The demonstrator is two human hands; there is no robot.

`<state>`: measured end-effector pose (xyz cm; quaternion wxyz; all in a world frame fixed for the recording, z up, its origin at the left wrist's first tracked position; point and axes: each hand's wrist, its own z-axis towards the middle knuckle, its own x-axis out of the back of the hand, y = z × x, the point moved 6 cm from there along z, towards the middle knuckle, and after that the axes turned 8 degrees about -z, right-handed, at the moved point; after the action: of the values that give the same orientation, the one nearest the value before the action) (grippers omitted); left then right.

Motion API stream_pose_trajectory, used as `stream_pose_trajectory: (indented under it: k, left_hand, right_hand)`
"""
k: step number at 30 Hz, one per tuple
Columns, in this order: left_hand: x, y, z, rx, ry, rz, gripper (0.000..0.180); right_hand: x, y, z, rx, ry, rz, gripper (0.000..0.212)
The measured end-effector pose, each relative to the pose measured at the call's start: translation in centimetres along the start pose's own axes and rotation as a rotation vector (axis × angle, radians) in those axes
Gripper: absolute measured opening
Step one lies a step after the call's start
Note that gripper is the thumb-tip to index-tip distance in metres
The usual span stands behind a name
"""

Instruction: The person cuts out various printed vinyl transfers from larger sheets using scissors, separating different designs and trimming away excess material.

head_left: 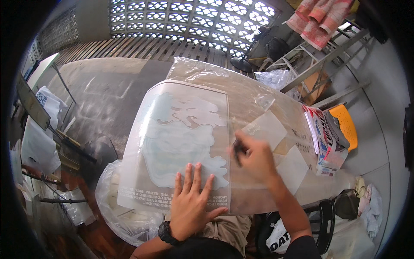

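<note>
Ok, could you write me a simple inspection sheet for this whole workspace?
Surface: plastic-covered table, the cover wrinkled at its far edge.
Job's things: printed sheet with a pale blue figure and reversed lettering; dark tool, blurred, kind unclear.
Clutter: two pale paper pieces right of the sheet; newspapers at the table's right end.
Hands: left hand flat on the sheet, fingers spread; right hand gripping the tool.
Cables: nothing seen for certain.
Surroundings: ladder, pink cloth, orange chair, patterned openwork wall.
</note>
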<state>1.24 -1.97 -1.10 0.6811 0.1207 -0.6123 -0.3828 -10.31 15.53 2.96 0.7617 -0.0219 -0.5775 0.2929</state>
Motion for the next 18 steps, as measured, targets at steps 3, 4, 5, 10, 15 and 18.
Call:
stream_pose_trajectory:
  k: [3, 4, 5, 10, 15, 18]
  left_hand:
    - [0.2, 0.2, -0.1, -0.016, 0.009, 0.021, 0.085]
    - [-0.1, 0.2, 0.0, -0.048, -0.008, 0.015, 0.084]
    - [-0.2, 0.1, -0.1, -0.071, -0.021, 0.022, 0.083]
    - [3.2, -2.4, -1.4, -0.123, -0.077, -0.094, 0.048]
    - [7.3, -4.2, -1.3, 0.136, 0.181, -0.025, 0.028]
    - [5.6, -4.4, -0.8, 0.028, 0.108, 0.064, 0.044]
  right_hand:
    - [0.1, -3.2, -4.8, 0.233, -0.300, -0.108, 0.051]
    - [0.2, -2.8, -6.2, 0.294, -0.278, -0.083, 0.051]
    - [0.5, -2.5, -7.2, 0.367, -0.250, -0.046, 0.051]
    - [5.8, 4.8, -11.0, 0.030, -0.342, -0.188, 0.051]
    - [10.1, 5.7, -13.2, -0.072, 0.013, -0.343, 0.048]
    - [10.8, 3.5, -14.6, -0.186, 0.129, -0.184, 0.047]
